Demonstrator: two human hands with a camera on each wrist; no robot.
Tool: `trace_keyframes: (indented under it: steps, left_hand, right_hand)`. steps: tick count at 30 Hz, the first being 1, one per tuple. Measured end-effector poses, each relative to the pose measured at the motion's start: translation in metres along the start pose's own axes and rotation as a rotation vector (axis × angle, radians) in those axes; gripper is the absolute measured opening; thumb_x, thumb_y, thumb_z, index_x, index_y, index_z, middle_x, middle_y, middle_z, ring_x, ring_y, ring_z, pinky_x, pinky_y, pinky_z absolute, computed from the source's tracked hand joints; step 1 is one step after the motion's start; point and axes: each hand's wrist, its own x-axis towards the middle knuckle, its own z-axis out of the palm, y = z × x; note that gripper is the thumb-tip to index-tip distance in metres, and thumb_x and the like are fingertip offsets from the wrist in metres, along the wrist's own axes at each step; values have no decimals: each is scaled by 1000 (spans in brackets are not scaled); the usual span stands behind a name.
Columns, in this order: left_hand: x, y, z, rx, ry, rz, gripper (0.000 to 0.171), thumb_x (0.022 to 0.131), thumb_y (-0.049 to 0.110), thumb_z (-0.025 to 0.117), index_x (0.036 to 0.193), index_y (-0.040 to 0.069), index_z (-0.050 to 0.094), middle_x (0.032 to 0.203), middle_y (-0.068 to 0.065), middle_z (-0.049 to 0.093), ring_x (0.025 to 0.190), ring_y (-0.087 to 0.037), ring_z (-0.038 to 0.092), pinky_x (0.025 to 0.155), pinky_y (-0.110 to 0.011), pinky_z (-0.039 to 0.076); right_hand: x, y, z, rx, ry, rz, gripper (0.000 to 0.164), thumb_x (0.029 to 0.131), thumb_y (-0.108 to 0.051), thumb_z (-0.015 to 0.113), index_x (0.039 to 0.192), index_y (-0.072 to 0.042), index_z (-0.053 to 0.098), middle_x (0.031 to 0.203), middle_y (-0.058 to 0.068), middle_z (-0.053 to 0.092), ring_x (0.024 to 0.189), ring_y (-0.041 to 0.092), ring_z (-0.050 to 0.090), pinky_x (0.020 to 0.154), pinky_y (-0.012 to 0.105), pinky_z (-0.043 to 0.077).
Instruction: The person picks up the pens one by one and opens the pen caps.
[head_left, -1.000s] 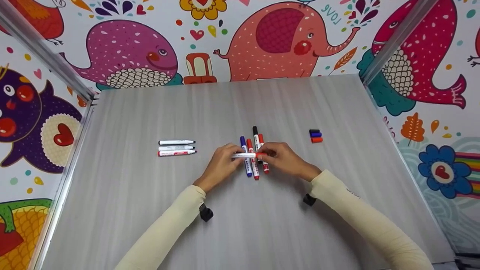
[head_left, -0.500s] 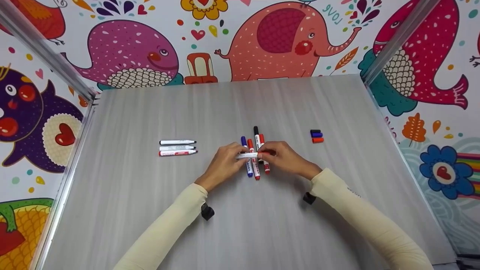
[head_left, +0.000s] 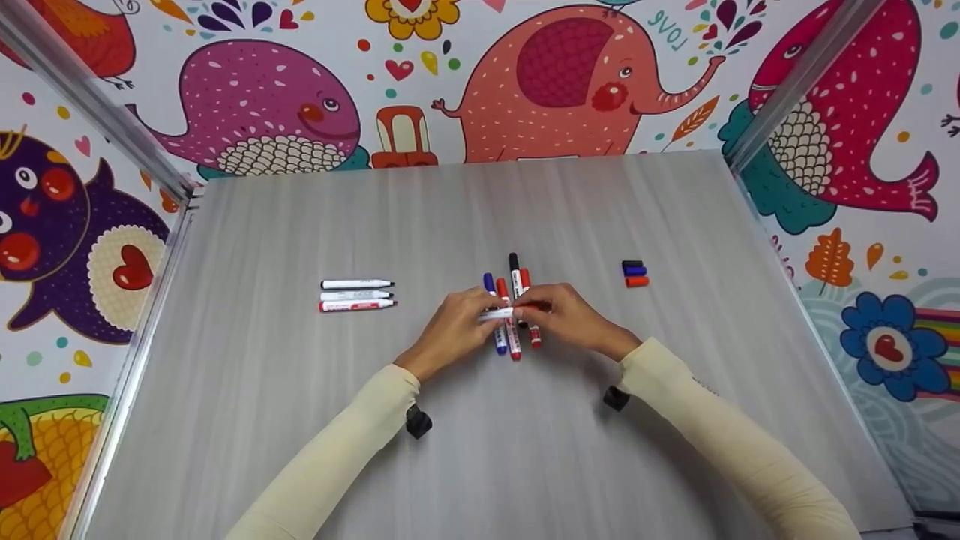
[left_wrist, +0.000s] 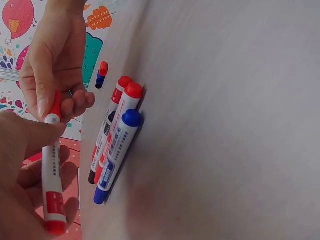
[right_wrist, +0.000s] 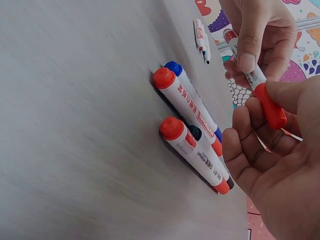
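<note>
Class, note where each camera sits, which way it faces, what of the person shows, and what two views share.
Head: on the head, facing forward and down at the grey wood-grain table; left hand, right hand and cream fabric sleeves show.
Left wrist: on that wrist, looking across the left hand, lower left, toward the right hand.
Right wrist: on that wrist, looking across the right hand, lower right, toward the left hand.
Shared by both wrist views: the cylindrical white marker with a red cap, in both hands.
</note>
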Motion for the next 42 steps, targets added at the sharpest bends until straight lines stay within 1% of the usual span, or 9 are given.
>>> trace_keyframes:
  steps: [6, 9, 15, 23, 27, 32, 36, 38, 42]
  left_hand:
    - [1, 2, 1, 21, -15, 17, 23, 100, 12, 83, 122, 4, 83, 105, -9, 79, 89, -21, 70, 82, -40, 59]
    - [1, 3, 1, 24, -12, 15, 21, 100, 13, 83, 120, 6, 85, 106, -8, 81, 91, -20, 73, 86, -41, 60]
    - [2, 5, 0, 65, -21, -9, 19, 97, 13, 85, 116, 8, 86, 108, -7, 83, 100, -24, 77, 94, -53, 56]
    - [2, 7, 0, 132, -34, -25, 17, 96, 13, 87, 113, 11, 88, 98, -4, 84, 90, -22, 75, 93, -53, 55]
    - [3, 9, -1, 134, -51, -39, 17, 96, 14, 86, 113, 10, 88, 98, -4, 83, 89, -22, 74, 96, -54, 54]
    - [2, 10, -1, 119, -44, -13, 17, 96, 11, 86, 112, 9, 88, 97, -5, 83, 87, -21, 74, 95, -53, 54]
    - [1, 12, -1, 117, -35, 4, 17, 96, 10, 85, 113, 8, 88, 94, -5, 83, 82, -19, 72, 93, -53, 55]
    - [0, 13, -1, 109, -35, -6, 18, 98, 11, 84, 115, 8, 87, 94, -5, 83, 80, -18, 71, 95, -52, 54]
    - [-1, 15, -1, 103, -33, -19, 19, 100, 13, 82, 118, 8, 86, 94, -5, 83, 79, -17, 68, 98, -52, 53]
  right_hand:
    - [-1, -1, 1, 22, -1, -11, 16, 107, -11, 73, 119, -6, 83, 113, 6, 80, 94, 17, 68, 85, 25, 57]
    - [-1, -2, 0, 0, -6, -22, 17, 107, -11, 74, 119, -6, 84, 114, 6, 81, 96, 18, 69, 87, 26, 57]
    - [-1, -4, -6, -81, -48, -25, 20, 104, -14, 78, 122, -11, 86, 118, 0, 82, 98, 17, 71, 90, 27, 58]
    - [0, -6, -9, -144, -90, -50, 19, 102, -9, 80, 119, -13, 87, 106, 2, 83, 81, 14, 61, 71, 23, 49]
    - [0, -8, -11, -154, -98, -48, 19, 101, -8, 81, 118, -13, 87, 101, 4, 82, 76, 12, 59, 67, 22, 46]
    - [0, -9, -11, -194, -79, -81, 16, 99, -11, 84, 115, -14, 88, 98, 0, 80, 80, 12, 60, 71, 26, 48]
    - [-2, -7, -10, -206, -52, -113, 17, 99, -11, 84, 115, -13, 88, 97, -2, 79, 87, 13, 61, 76, 34, 50]
    - [-2, -7, -9, -204, -49, -128, 19, 100, -10, 82, 118, -11, 87, 97, -1, 79, 88, 14, 60, 77, 39, 50]
    - [-3, -8, -10, -204, -62, -134, 22, 102, -9, 80, 123, -11, 86, 97, 5, 81, 90, 16, 60, 79, 39, 49]
